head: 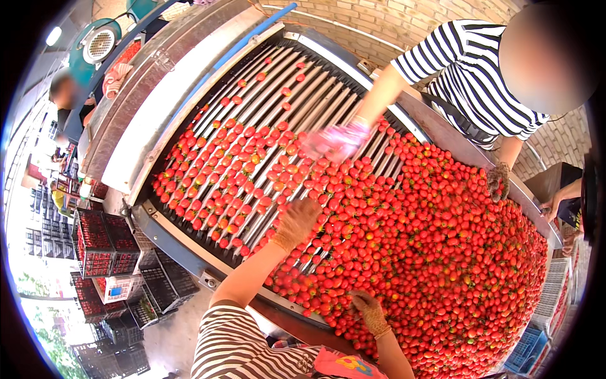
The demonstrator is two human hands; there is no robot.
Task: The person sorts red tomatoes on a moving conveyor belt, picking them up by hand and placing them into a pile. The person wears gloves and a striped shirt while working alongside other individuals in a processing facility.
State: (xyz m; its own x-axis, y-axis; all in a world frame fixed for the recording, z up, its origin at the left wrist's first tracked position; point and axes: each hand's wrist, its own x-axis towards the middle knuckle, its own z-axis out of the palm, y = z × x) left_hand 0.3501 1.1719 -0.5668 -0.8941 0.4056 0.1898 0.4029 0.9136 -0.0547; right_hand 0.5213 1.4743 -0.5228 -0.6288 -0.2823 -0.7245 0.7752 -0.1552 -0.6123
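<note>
Small red tomatoes (426, 246) lie heaped over the right part of a metal-framed sorting machine and spread thinner over its roller conveyor (303, 99). My left hand (297, 222), in a brown knitted glove, reaches over the rollers among the tomatoes; its fingers point away from me and whether it holds one is hard to tell. Nearer the machine's front edge, my right hand (370, 312), in a like glove, rests on the heap with its fingers bent over the tomatoes; what is under them is hidden.
Across the machine stands a co-worker in a striped shirt (473, 71), one gloved hand blurred over the rollers, the other at the heap. Another person's hands show at the far right. Stacked crates (113, 246) stand at left, a blue crate (525, 350) lower right. A blue pipe (251, 42) runs beyond the rollers.
</note>
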